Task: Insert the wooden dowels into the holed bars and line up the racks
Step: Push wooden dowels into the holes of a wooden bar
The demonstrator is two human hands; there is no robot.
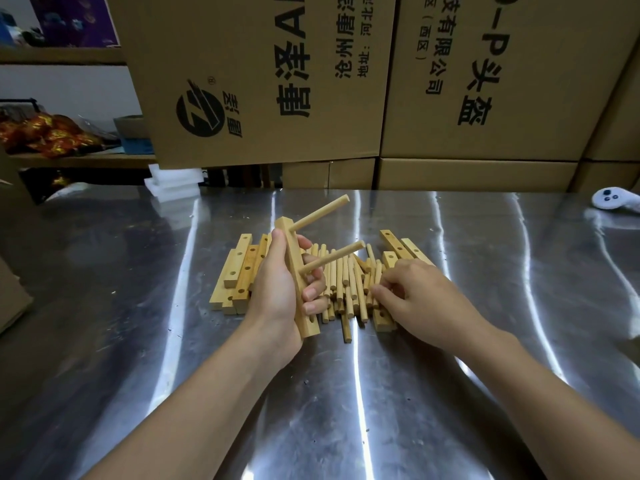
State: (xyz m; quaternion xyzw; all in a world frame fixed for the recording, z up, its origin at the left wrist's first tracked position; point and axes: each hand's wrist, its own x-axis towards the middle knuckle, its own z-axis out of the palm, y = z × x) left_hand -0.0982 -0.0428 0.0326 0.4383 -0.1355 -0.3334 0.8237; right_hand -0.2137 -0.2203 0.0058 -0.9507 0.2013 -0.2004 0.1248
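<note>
Here, a bar point(298, 289) with two dowels point(332, 257) seated in it is gripped by the left hand point(280, 299) over the table point(346, 410), while at its 3 o'clock the right hand point(415, 299) is curled onto the pile point(349, 289), any pinch being indiscernible, with loose bars point(239, 271) stacked at the pile's 9 o'clock.

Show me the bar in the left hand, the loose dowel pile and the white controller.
Held bar point(292, 249): head view, face between its two dowels.
Loose dowel pile point(349, 285): head view, pile's middle.
White controller point(613, 199): head view, its body.
</note>
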